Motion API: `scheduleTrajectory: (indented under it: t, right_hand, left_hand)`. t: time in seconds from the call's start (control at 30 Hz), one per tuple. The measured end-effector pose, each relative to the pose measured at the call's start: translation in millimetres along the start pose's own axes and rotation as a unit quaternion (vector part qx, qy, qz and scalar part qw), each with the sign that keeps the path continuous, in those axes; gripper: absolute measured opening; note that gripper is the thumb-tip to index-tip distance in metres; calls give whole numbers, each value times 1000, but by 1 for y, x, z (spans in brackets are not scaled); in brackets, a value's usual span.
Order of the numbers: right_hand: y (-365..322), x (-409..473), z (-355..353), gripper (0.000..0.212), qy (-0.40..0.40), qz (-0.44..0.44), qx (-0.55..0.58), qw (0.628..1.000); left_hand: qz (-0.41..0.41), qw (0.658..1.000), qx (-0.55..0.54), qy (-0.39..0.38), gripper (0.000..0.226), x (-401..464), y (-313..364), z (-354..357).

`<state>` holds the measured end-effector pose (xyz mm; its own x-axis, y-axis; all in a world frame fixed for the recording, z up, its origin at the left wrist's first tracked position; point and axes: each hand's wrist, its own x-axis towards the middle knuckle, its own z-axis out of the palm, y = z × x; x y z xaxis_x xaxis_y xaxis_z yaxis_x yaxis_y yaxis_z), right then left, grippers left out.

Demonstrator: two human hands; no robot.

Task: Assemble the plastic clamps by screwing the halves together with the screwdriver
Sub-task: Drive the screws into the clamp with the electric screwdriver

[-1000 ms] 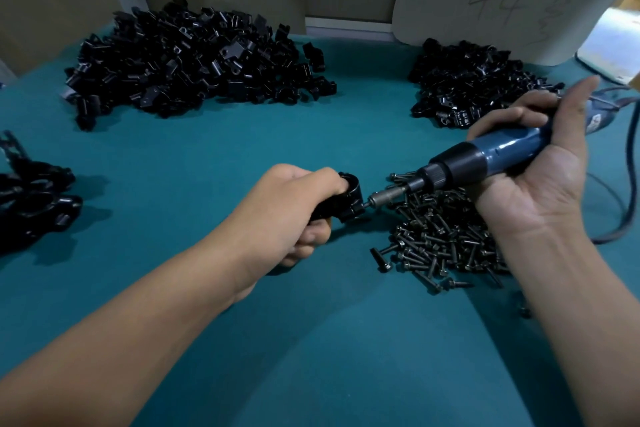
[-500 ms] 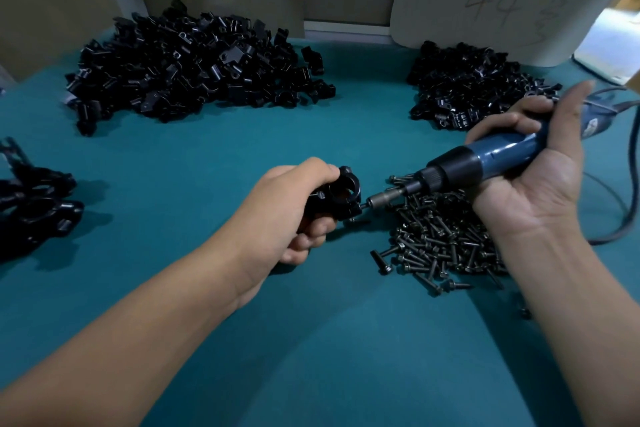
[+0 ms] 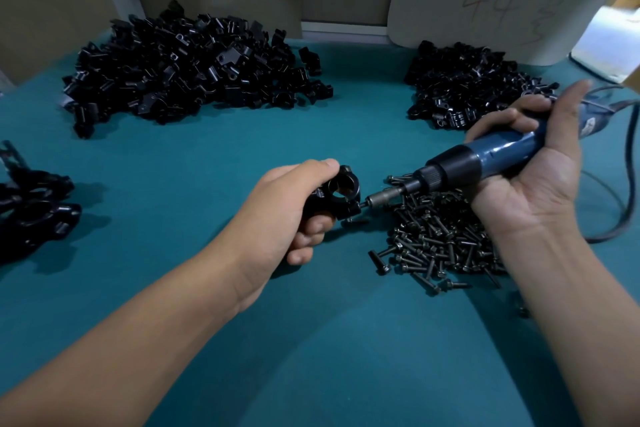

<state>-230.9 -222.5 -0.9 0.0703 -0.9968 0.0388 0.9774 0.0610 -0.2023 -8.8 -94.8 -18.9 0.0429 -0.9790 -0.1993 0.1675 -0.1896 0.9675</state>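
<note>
My left hand [image 3: 287, 215] grips a black plastic clamp [image 3: 341, 196] just above the green table, its round bore facing me. My right hand [image 3: 530, 170] holds a blue electric screwdriver [image 3: 485, 158], thumb stretched along its rear. The metal bit [image 3: 382, 198] points left and meets a screw at the clamp's right side. A pile of black screws [image 3: 440, 243] lies under the screwdriver. One loose screw [image 3: 356, 220] lies below the clamp.
A big heap of black clamp halves [image 3: 194, 69] lies at the back left, a smaller heap [image 3: 467, 87] at the back right. Several assembled clamps [image 3: 31, 204] sit at the left edge. The screwdriver's cable [image 3: 620, 218] loops on the right. A board marked 44 [image 3: 485, 0] leans behind.
My left hand has turned the clamp so its bore faces me and lifted it slightly. The screwdriver stays at the clamp's right side, with the bit on the screw.
</note>
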Motion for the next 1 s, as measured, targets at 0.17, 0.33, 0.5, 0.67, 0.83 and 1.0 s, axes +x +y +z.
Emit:
scheduleTrajectory:
  t: [0.17, 0.33, 0.5, 0.67, 0.83, 1.0]
  right_hand:
    - [-1, 1, 2, 25, 7, -11, -15, 1000]
    - [-2, 0, 2, 27, 5, -5, -7, 1000]
    - [-1, -2, 3, 27, 6, -6, -9, 1000]
    - [-1, -2, 4, 26, 2, -6, -8, 1000]
    - [-1, -2, 4, 26, -2, -6, -8, 1000]
    - [-1, -3, 4, 26, -1, -4, -13, 1000]
  left_hand:
    - [-1, 1000, -23, 9, 34, 0, -1, 3]
    - [0, 1000, -22, -6, 52, 2, -3, 2]
    - [5, 1000, -5, -20, 71, 1, 0, 2]
    - [2, 1000, 5, -14, 57, -1, 0, 2]
    - [-2, 1000, 5, -13, 56, -2, 1, 4]
    - [-3, 1000, 1, -8, 57, -2, 2, 5]
